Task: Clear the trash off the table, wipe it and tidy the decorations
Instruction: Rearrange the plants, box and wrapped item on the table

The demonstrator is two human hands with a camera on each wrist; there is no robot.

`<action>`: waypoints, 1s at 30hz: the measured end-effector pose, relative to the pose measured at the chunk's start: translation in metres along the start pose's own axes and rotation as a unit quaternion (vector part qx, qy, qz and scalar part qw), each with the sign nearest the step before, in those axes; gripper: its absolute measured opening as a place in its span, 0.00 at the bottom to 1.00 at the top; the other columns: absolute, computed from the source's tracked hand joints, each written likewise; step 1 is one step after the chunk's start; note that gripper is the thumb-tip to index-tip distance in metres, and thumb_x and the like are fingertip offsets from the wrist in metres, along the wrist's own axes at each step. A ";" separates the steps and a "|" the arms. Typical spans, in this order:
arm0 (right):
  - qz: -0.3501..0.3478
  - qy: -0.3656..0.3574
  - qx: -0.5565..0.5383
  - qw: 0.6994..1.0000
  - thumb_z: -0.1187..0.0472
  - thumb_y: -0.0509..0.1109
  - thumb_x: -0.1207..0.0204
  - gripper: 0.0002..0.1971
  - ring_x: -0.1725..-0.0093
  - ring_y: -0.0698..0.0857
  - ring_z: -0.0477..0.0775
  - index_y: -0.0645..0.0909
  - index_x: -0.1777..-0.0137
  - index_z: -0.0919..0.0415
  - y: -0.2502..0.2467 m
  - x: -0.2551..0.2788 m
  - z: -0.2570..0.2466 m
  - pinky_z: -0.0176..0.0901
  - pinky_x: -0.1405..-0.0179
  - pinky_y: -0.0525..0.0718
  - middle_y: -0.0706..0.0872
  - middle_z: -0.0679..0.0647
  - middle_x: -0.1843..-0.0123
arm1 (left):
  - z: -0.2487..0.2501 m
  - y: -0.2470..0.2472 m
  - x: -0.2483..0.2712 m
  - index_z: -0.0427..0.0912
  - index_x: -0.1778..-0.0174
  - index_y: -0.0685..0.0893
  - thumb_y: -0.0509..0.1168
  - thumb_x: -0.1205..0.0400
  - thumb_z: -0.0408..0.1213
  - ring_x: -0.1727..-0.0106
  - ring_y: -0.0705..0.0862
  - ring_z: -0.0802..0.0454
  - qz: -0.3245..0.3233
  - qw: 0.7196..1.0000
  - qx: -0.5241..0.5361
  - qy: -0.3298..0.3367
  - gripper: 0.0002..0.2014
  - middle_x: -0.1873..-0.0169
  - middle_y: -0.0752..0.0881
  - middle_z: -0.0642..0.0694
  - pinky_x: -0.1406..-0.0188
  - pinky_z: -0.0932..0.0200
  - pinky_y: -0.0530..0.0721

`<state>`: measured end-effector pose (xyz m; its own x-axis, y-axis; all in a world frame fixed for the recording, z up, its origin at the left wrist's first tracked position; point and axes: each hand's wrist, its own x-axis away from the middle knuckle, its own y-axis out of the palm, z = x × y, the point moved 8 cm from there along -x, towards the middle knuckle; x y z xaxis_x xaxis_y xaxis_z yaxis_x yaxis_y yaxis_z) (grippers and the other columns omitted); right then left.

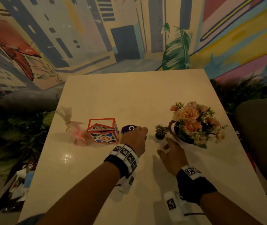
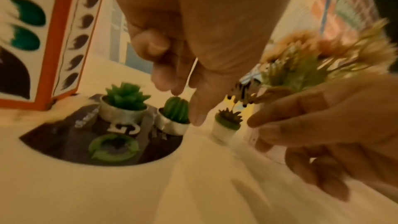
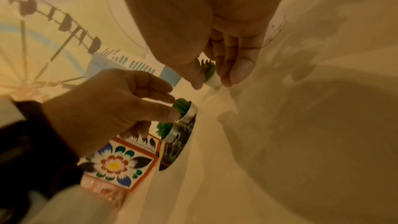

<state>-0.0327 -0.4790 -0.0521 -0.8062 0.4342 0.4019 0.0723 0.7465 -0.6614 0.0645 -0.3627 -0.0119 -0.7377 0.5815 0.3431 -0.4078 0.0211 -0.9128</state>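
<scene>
My left hand [image 1: 136,137] reaches over a round purple coaster [image 2: 64,142] and pinches a small green cactus candle [image 2: 175,110] in a silver tin, which tilts at the coaster's edge. A second succulent candle [image 2: 124,105] stands on the coaster. My right hand [image 1: 165,146] is open, with its thumb and fingers on either side of a tiny white potted succulent [image 3: 212,77]; I see no firm contact. Next to the coaster on the left is a floral box with orange edges [image 1: 102,130].
A pot of pink flowers [image 1: 194,124] stands right of the tiny pot. A pink cellophane-wrapped gift [image 1: 74,127] lies left of the box. The pale table [image 1: 129,95] is bare at the back. A bag of trash [image 1: 15,184] sits on the floor at the left.
</scene>
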 end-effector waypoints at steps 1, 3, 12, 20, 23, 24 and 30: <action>0.007 0.007 -0.015 1.000 0.53 0.68 0.22 0.36 0.44 0.81 0.57 0.57 0.18 0.57 -0.001 -0.003 0.001 0.44 0.44 0.77 0.80 0.55 0.43 | -0.001 0.002 -0.006 0.46 0.30 0.69 0.66 0.21 0.35 0.37 0.81 0.40 0.002 1.000 -0.003 -0.007 0.24 0.32 0.76 0.44 0.44 0.42 0.84; 0.014 0.014 -0.049 0.999 0.53 0.69 0.23 0.41 0.50 0.81 0.57 0.48 0.16 0.52 0.000 -0.012 0.003 0.44 0.48 0.78 0.80 0.54 0.53 | -0.003 0.006 -0.015 0.45 0.29 0.69 0.66 0.21 0.34 0.38 0.81 0.40 0.004 1.000 -0.011 -0.012 0.23 0.33 0.76 0.43 0.47 0.45 0.85; 0.030 0.008 -0.068 0.997 0.54 0.73 0.26 0.28 0.35 0.80 0.59 0.72 0.27 0.55 0.006 -0.045 0.001 0.44 0.35 0.74 0.81 0.56 0.32 | -0.003 0.007 -0.032 0.45 0.33 0.76 0.64 0.20 0.37 0.39 0.83 0.40 0.017 1.000 -0.005 -0.015 0.18 0.40 0.84 0.44 0.44 0.46 0.83; 0.022 -0.032 -0.092 0.995 0.60 0.71 0.25 0.24 0.35 0.81 0.56 0.74 0.28 0.59 0.016 -0.056 -0.006 0.29 0.47 0.70 0.82 0.54 0.34 | 0.000 0.007 -0.035 0.50 0.31 0.74 0.69 0.23 0.40 0.41 0.84 0.40 0.021 0.999 0.036 -0.020 0.24 0.43 0.86 0.44 0.43 0.47 0.84; 0.031 -0.047 -0.081 0.995 0.60 0.71 0.26 0.24 0.35 0.81 0.55 0.75 0.29 0.57 0.015 -0.056 -0.008 0.30 0.45 0.70 0.82 0.54 0.33 | -0.005 0.007 -0.031 0.50 0.26 0.70 0.70 0.24 0.40 0.35 0.81 0.42 0.022 0.998 0.053 -0.029 0.29 0.33 0.80 0.47 0.38 0.47 0.82; 0.033 -0.044 -0.077 0.996 0.59 0.72 0.27 0.25 0.36 0.81 0.56 0.75 0.29 0.56 0.014 -0.055 -0.007 0.34 0.42 0.73 0.82 0.54 0.34 | -0.011 0.004 -0.029 0.50 0.25 0.68 0.70 0.24 0.40 0.34 0.80 0.43 0.030 0.997 0.065 -0.040 0.31 0.29 0.77 0.47 0.37 0.47 0.81; -0.001 0.020 -0.108 0.994 0.55 0.74 0.29 0.35 0.60 0.80 0.54 0.64 0.23 0.50 0.017 -0.043 0.014 0.47 0.52 0.82 0.79 0.52 0.62 | -0.039 0.006 -0.019 0.44 0.29 0.69 0.65 0.22 0.35 0.37 0.81 0.39 0.011 0.994 0.045 -0.094 0.25 0.31 0.75 0.42 0.44 0.47 0.82</action>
<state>-0.0052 -0.4923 -0.0891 -0.7829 0.4488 0.4309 0.1979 0.8362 -0.5114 0.0971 -0.3421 -0.0323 -0.8312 0.4185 0.3660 -0.4308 -0.0685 -0.8998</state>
